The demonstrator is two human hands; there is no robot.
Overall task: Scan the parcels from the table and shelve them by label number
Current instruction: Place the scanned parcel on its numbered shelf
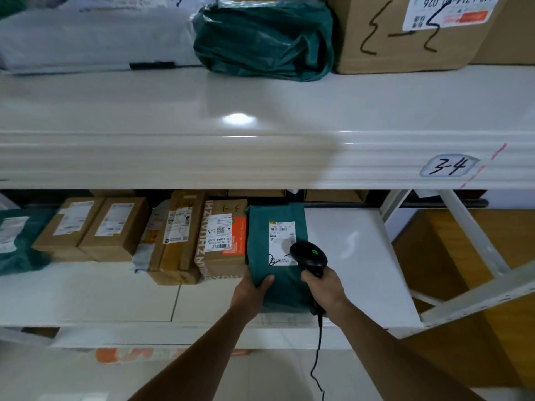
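A flat green parcel (260, 241) with a white label lies on the lower white shelf (353, 256), at the right end of a row of parcels. My left hand (252, 293) grips its near left corner, thumb on top. My right hand (324, 290) holds a black corded barcode scanner (309, 256) whose head, with a green light on it, hovers over the lower right of the label. A tag reading "3-4" (448, 167) sits on the front edge of the shelf above.
Several cardboard boxes (115, 230) stand in a row left of the green parcel, with a green bag (17, 244) at the far left. The upper shelf carries a green bag (263, 39), a marked carton (405, 33) and a white bag (95, 33). A slanted shelf brace (474, 296) runs at right.
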